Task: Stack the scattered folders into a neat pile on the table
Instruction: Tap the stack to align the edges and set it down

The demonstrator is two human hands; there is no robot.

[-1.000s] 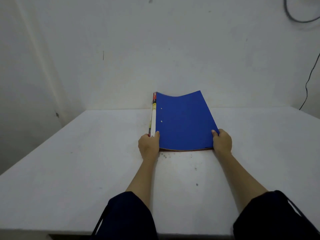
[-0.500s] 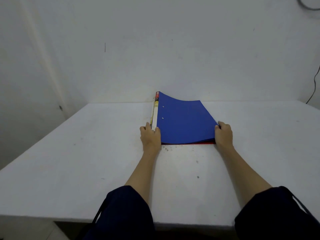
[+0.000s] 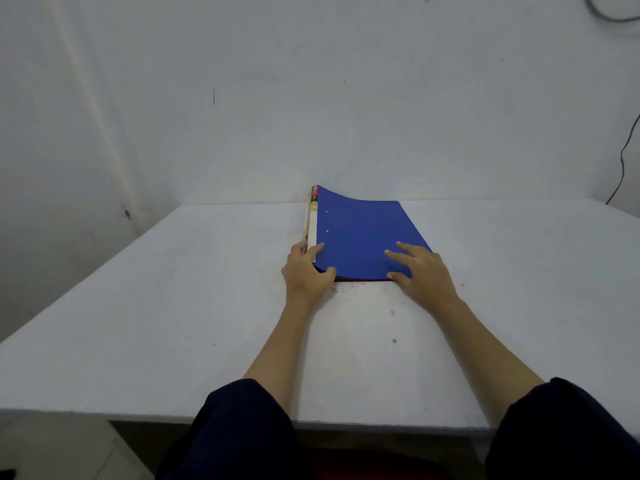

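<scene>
On the white table, near its far middle, lies a pile of folders with a blue folder on top, its far edge curling upward. Left hand: fingers spread, gripping the near-left corner beside the white spine. Right hand: fingers spread, palm down, pressing flat on the near-right corner. Dark sleeves frame the foreground.

A blue folder tops a pile on the white desk. The left hand grips its near-left corner; the right hand lies flat on its near-right corner.
</scene>
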